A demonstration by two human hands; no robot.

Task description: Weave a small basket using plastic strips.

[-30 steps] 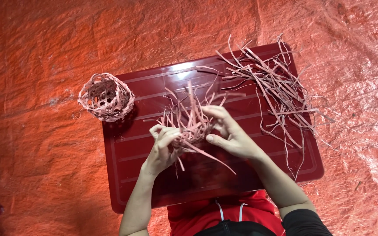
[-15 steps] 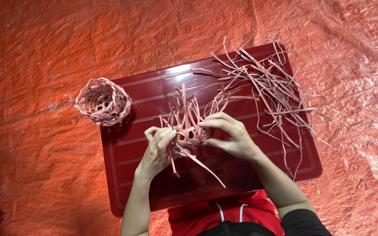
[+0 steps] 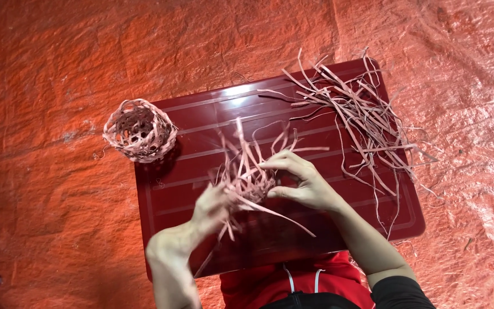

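A half-woven small basket of pale strips (image 3: 248,182) sits between both my hands above a dark red tray-like board (image 3: 201,123). My right hand (image 3: 303,182) grips its right side, fingers curled over the rim. My left hand (image 3: 210,209), blurred by motion, holds the left side among loose strip ends that stick up and trail down. A finished small woven basket (image 3: 139,130) rests at the board's left edge, apart from both hands.
A loose heap of long pale strips (image 3: 361,117) lies on the board's right part, spilling over its edge. Orange-red plastic sheeting (image 3: 58,57) covers the ground all around. My red top (image 3: 293,283) shows at the bottom.
My left hand has dropped lower and left and is now blurred. The woven piece has turned slightly between the hands. The view has shifted a little.
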